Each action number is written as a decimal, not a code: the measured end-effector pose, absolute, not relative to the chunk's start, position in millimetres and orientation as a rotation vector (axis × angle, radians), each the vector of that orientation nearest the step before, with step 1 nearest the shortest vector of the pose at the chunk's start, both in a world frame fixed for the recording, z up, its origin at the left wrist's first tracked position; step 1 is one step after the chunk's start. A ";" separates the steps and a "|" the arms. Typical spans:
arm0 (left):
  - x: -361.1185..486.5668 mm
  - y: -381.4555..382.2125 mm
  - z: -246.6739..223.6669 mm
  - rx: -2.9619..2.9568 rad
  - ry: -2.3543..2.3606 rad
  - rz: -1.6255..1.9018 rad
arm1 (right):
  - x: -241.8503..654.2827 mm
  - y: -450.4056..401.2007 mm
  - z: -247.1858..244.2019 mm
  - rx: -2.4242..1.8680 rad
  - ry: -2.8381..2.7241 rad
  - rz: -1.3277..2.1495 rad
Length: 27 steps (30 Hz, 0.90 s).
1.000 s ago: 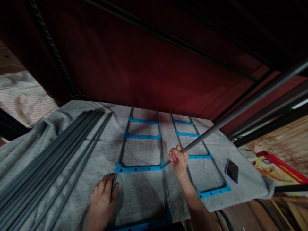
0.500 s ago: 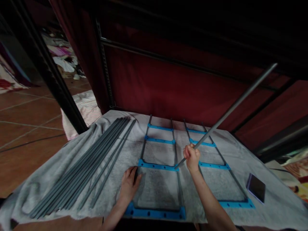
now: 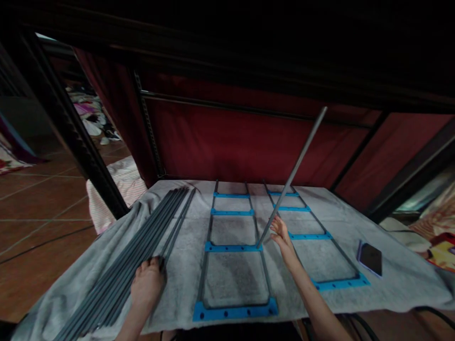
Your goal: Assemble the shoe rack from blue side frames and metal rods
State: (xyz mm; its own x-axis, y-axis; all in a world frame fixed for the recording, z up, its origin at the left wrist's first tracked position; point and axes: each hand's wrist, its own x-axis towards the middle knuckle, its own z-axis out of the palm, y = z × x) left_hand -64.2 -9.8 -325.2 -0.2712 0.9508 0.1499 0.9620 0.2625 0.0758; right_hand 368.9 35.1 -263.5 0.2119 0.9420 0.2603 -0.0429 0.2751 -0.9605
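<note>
My left hand [image 3: 146,282] lies over the bundle of grey rods [image 3: 124,265] at the left, fingers curled down at its right side by the separate rods; its fingertips are partly hidden. A single grey rod [image 3: 296,166] stands tilted up and to the right. Its lower end meets the right end of a blue crossbar [image 3: 232,248] on the nearer-left ladder-like frame. Beside that rod is my right hand [image 3: 282,234], fingers loosened and thumb apart, with the fingertips close to or touching it.
A second frame with blue crossbars [image 3: 341,284] lies to the right. Past it is a phone [image 3: 370,259]. A grey cloth [image 3: 401,289] covers the work surface. Dark metal posts [image 3: 78,137] and a red curtain [image 3: 241,142] enclose the space.
My left hand has left the blue crossbar and moved left onto the rods. My right hand has loosened from a fist around the single rod, which now stands steeper. The view has shifted.
</note>
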 end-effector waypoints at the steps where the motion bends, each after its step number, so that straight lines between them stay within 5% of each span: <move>1: -65.0 -9.8 -320.8 -1.817 -2.470 -0.242 | 374.6 30.4 -269.4 -1.065 -1.094 0.874; 6: -61.2 -11.0 -302.0 -1.745 -2.463 -0.534 | 409.9 20.3 -290.2 -1.165 -0.911 0.697; 13: 41.1 13.1 -321.3 -2.378 -2.417 -1.705 | 409.1 62.4 -272.2 -1.126 -0.874 0.936; 21: 137.9 34.5 -302.9 -2.844 -2.033 -1.665 | 348.3 113.5 -256.0 -0.896 -0.671 1.643; 27: 103.0 71.0 -317.4 -2.653 -2.100 -1.719 | 362.5 167.4 -241.4 -0.861 -0.620 1.475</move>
